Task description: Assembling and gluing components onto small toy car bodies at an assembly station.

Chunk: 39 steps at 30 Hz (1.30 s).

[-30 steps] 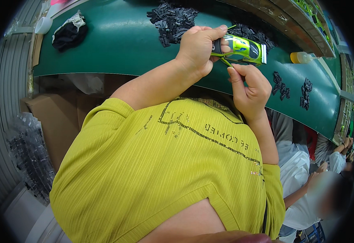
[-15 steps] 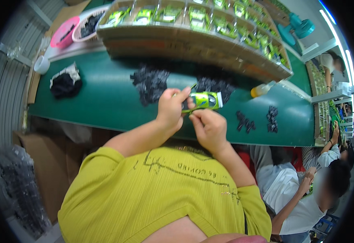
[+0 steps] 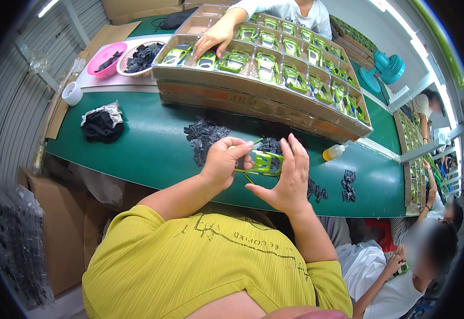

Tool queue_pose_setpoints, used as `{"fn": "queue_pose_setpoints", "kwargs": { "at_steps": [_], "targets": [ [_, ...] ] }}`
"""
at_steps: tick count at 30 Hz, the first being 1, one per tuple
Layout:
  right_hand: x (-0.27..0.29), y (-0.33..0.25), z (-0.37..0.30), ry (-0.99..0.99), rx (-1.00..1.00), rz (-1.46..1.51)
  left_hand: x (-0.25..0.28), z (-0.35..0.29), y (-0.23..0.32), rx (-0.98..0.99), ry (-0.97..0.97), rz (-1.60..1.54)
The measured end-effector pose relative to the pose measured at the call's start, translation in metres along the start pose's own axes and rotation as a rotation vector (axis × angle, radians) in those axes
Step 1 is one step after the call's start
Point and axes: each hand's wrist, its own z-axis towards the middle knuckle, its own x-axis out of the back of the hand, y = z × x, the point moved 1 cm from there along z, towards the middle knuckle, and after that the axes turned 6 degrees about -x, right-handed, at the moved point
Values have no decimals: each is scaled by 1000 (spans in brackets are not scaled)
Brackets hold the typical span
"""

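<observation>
Your left hand [image 3: 225,162] pinches the dark left end of a lime-green plastic toy car body with blue-marked windows [image 3: 266,163], thumb above and fingers wrapped against it. It is held over the green tabletop [image 3: 147,143], in front of your chest. Thin green strips stick out from it at eleven and seven o'clock.

Your right hand [image 3: 291,178] is spread, thumb well away from the raised fingers, around the body's three o'clock end; you cannot tell from this view whether its fingers touch.

Reading the clock from the car body, a heap of small black plastic parts [image 3: 205,135] lies at ten o'clock, and another dark heap [image 3: 271,144] sits at twelve, partly hidden behind it. A clear bottle of yellow liquid [image 3: 333,153] stands near three, with a small pile of black pieces [image 3: 349,186] between three and four. Farther off at twelve is a brown cardboard box with clear compartments [image 3: 242,101] holding similar green bodies; at eleven, a co-worker's hand [image 3: 216,38] reaches into it.
</observation>
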Motion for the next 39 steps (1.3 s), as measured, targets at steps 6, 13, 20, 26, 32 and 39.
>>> {"fn": "queue_pose_setpoints", "kwargs": {
  "at_steps": [6,13,20,26,32,39],
  "targets": [
    [-8,9,3,-181,72,142,-3,-6,11,-51,-120,81],
    [-6,8,12,-145,-76,286,-1,4,38,-160,-332,344],
    [3,8,24,-222,26,225,-3,-10,67,-765,-572,1255],
    [3,-1,38,-311,64,259,6,-6,69,-904,-659,1401],
    [-12,8,50,-371,-372,943,19,7,84,-954,-587,1174],
    [-7,-8,82,-515,-567,1190,26,18,118,-1211,-488,1254]
  ]
}}
